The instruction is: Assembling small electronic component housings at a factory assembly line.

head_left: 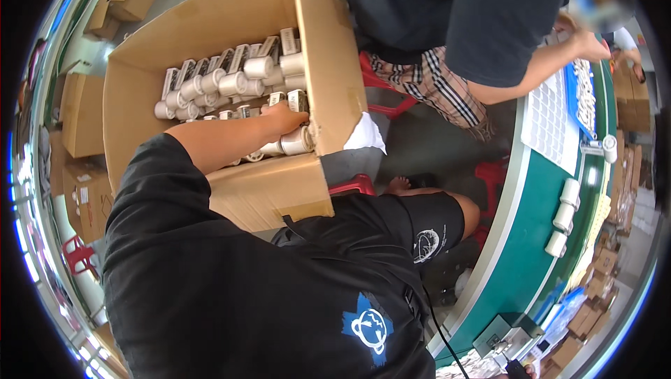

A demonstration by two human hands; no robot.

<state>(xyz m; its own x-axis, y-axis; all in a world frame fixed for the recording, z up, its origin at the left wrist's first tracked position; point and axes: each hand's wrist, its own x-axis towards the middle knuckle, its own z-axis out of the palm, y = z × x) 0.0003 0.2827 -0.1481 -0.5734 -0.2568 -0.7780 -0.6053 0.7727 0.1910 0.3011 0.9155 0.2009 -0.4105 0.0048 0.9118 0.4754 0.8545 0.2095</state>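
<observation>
My left hand (285,119) reaches into a deep cardboard box (328,64), its fingers closed on a white track light (298,101) near the box's right wall. Rows of similar white track lights (234,84), each a cylinder head with a slim labelled block, fill the box. At the lower edge, only a sliver of my right hand (534,368) shows, around a black hand tool (516,368) with a thin metal tip. The rest of that hand is cut off by the frame.
A green workbench (521,232) runs along the right, with several white track lights (563,218), a blue tray (581,99) and a metal box (504,337) on it. A co-worker (419,15) sits beyond the cardboard box. Red stools (353,184) stand between. More cartons (84,113) lie left.
</observation>
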